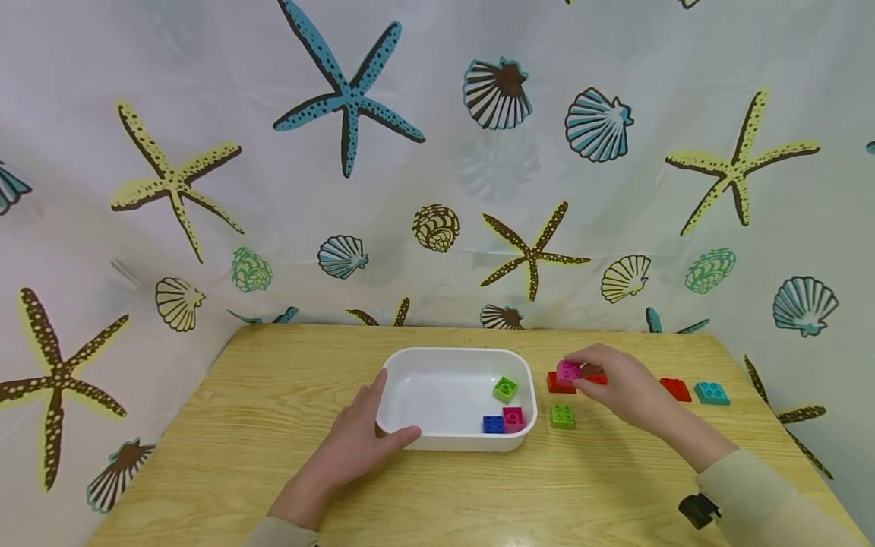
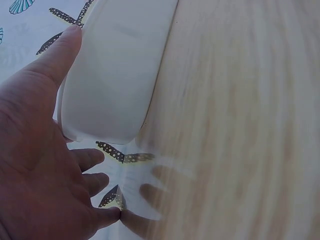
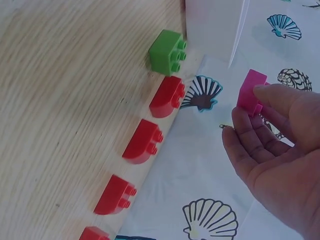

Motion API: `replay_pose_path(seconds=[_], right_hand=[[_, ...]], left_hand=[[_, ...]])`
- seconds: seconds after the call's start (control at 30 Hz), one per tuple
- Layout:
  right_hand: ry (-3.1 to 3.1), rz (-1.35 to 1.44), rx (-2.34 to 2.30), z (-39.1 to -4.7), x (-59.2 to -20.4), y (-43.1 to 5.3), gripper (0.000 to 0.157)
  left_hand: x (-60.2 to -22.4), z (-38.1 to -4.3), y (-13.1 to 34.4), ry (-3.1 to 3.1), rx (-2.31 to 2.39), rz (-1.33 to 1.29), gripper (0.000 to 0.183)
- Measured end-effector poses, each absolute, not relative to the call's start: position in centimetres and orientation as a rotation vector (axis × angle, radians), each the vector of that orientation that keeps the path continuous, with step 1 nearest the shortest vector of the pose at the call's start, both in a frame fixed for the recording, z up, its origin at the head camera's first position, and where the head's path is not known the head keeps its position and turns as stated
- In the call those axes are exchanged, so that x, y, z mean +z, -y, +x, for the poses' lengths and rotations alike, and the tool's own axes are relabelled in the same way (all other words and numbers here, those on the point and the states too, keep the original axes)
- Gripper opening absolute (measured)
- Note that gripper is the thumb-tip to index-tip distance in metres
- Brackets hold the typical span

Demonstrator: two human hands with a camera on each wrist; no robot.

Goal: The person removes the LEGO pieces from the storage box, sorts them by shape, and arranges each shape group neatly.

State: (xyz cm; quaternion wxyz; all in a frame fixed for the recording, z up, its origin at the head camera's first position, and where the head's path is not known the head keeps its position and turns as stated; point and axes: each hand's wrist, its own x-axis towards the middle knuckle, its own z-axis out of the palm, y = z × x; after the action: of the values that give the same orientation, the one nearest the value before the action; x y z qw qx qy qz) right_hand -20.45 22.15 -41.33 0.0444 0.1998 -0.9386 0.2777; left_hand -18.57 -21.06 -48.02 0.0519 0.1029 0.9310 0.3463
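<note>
My left hand (image 1: 355,437) lies along the left end of a white tray (image 1: 437,395), its fingers extended beside the wall and its thumb at the front rim. In the left wrist view the thumb rests along the tray side (image 2: 112,75). My right hand (image 1: 618,384) pinches a pink toy building brick (image 1: 567,373) between thumb and fingers, raised over the table right of the tray. Below it sits a red brick (image 1: 559,385), partly covered in the head view. A lime green brick (image 1: 563,417) stands just in front.
Inside the tray are a green brick (image 1: 505,389), a blue brick (image 1: 493,425) and another pink brick (image 1: 513,419). Farther right along the wooden table (image 1: 465,501) lie a red brick (image 1: 675,390) and a teal brick (image 1: 712,393). A sea-patterned curtain (image 1: 410,190) hangs behind.
</note>
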Motion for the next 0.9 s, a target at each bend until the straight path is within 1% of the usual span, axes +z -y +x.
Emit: replay_pose_path(seconds=[0.9], right_hand=[[2.887, 0.625, 0.780, -19.7, -42.3, -26.3, 0.030]], left_hand=[[-48.4, -18.9, 21.1, -2.826, 1.062, 0.311, 0.121]])
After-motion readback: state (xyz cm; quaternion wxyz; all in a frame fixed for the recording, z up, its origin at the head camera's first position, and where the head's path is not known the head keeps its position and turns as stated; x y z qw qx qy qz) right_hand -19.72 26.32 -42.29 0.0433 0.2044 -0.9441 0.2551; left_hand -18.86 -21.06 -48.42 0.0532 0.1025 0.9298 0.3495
